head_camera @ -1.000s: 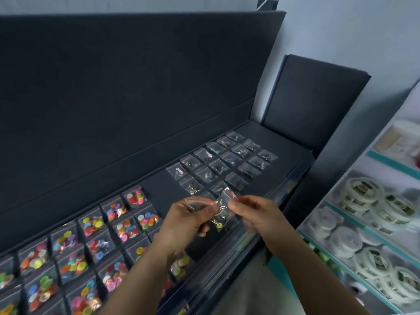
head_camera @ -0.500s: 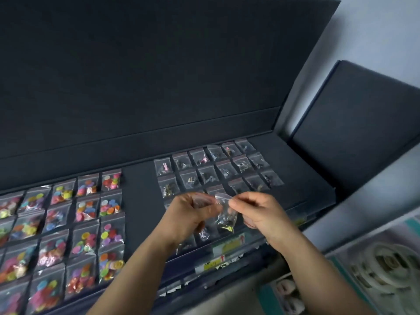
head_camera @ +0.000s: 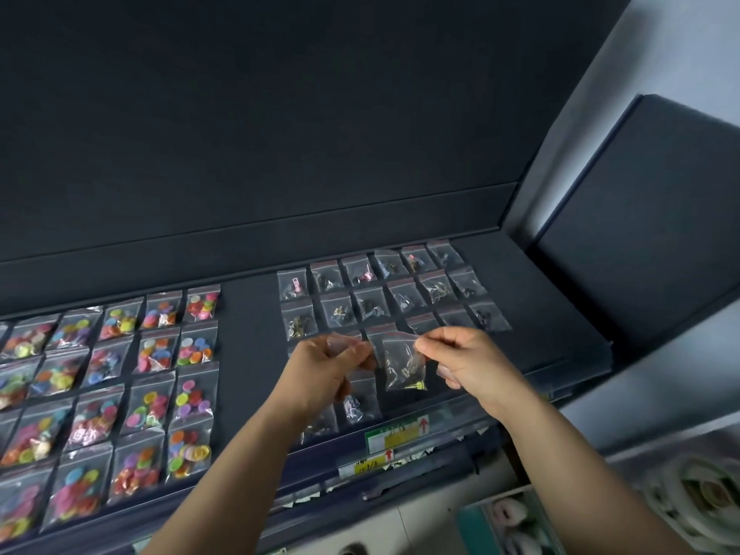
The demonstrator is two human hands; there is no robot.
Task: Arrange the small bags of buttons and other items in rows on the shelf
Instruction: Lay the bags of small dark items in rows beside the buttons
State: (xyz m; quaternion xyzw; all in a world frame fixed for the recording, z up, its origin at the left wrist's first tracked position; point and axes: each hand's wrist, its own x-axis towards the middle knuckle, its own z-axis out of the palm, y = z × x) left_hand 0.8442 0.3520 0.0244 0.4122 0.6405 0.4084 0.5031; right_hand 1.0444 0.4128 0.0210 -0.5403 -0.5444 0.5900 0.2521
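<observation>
A small clear bag of metal bits [head_camera: 403, 364] hangs above the dark shelf [head_camera: 248, 338], pinched at its top corner by my right hand [head_camera: 464, 360]. My left hand [head_camera: 326, 368] is closed on other clear bags [head_camera: 340, 343], held just left of the hanging one. Rows of small bags with metal parts [head_camera: 384, 294] lie on the shelf behind my hands; a few more sit partly hidden under my left hand. To the left lie rows of bags of coloured buttons [head_camera: 120, 374].
The shelf's front lip carries yellow and green price labels [head_camera: 396, 434]. A dark upright panel [head_camera: 640, 218] closes the shelf on the right. Below right, a lower shelf holds white spools [head_camera: 704, 498]. A bare strip of shelf separates the two groups of bags.
The view has swung left and down, so the shelf now lies more level. My hands have drawn slightly apart, and the bag now hangs from my right hand alone.
</observation>
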